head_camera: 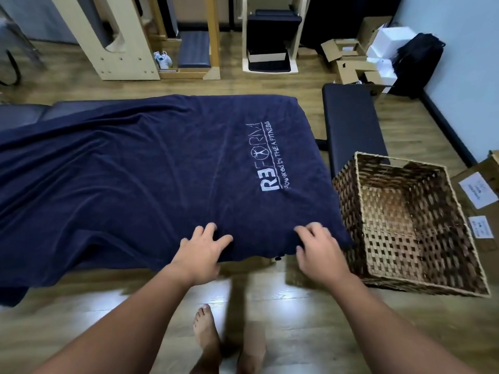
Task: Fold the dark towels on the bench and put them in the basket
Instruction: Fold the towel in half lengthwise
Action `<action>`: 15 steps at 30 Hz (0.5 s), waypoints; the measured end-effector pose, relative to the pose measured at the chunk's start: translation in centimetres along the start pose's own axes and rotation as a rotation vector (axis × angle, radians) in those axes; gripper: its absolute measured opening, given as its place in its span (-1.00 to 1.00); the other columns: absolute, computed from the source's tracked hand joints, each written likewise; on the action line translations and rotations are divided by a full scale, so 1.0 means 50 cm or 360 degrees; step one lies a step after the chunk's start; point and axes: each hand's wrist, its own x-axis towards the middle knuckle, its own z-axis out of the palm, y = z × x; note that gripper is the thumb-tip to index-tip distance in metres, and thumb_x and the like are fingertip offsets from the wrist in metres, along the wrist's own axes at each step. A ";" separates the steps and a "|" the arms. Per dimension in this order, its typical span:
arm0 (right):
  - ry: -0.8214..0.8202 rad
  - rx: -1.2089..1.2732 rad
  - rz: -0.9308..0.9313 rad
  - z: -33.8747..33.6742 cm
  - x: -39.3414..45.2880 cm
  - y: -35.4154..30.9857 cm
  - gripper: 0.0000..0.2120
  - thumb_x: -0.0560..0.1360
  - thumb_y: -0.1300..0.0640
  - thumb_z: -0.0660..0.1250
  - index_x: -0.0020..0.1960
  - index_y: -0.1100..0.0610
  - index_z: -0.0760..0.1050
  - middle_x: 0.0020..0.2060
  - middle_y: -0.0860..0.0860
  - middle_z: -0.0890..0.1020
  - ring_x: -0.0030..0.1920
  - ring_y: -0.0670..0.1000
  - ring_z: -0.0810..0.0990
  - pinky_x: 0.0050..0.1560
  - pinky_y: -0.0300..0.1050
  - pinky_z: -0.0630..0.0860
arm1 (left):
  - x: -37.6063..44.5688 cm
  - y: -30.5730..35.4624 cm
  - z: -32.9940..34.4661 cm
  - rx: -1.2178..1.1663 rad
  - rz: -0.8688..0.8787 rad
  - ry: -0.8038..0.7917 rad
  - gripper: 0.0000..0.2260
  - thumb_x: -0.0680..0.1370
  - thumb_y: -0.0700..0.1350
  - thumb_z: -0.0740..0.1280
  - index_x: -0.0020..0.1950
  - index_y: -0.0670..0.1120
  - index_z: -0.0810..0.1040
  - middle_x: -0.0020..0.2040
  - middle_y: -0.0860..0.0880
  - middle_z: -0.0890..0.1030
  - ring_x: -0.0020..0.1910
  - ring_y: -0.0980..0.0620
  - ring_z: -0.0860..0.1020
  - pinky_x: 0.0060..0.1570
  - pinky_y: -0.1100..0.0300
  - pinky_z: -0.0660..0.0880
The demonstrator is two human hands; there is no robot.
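A large dark navy towel [140,168] with white lettering lies spread flat over the bench, draping off its near edge and off to the left. My left hand [201,248] rests on the towel's near edge with spread fingers. My right hand [317,248] lies on the towel's near right corner, fingers loosely bent over the cloth. A brown woven basket [348,195] stands on the floor just right of the bench, with nothing inside.
A second dark padded bench [351,122] stands behind the basket. Cardboard boxes [348,63] and a black bag [418,55] crowd the far right corner. Wooden equipment frames [127,49] line the back. My bare feet [208,338] stand on the wooden floor.
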 end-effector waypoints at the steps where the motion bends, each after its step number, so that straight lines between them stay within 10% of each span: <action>1: -0.0036 -0.0034 -0.0045 0.002 0.007 -0.032 -0.64 0.49 0.00 0.34 0.27 0.00 0.47 0.09 0.02 0.47 0.05 0.15 0.48 -0.01 0.11 0.54 | -0.009 -0.006 0.000 -0.0065 0.0008 -0.0010 -0.51 0.52 -0.01 0.30 0.43 0.15 0.26 0.32 -0.01 0.21 0.22 -0.10 0.30 0.04 -0.09 0.49; 9: -0.0271 0.0031 -0.0571 0.036 0.042 -0.277 -0.57 0.60 0.00 0.21 0.46 0.01 0.35 0.40 0.03 0.33 0.34 0.16 0.33 0.26 0.08 0.38 | -0.130 -0.131 0.005 -0.0096 -0.0524 0.0120 -0.84 0.58 -0.12 0.17 0.15 -0.04 0.41 0.12 -0.02 0.38 0.14 -0.11 0.45 0.01 0.00 0.43; 15: -0.0375 -0.0049 -0.0853 0.066 0.045 -0.453 -0.65 0.63 -0.05 0.19 0.38 0.01 0.41 0.28 -0.04 0.41 0.23 0.12 0.36 0.18 0.03 0.38 | -0.239 -0.309 0.036 0.0024 -0.0969 0.0399 -0.64 0.27 -0.29 0.46 0.02 -0.12 0.50 -0.06 -0.12 0.45 -0.14 -0.19 0.50 -0.33 0.05 0.35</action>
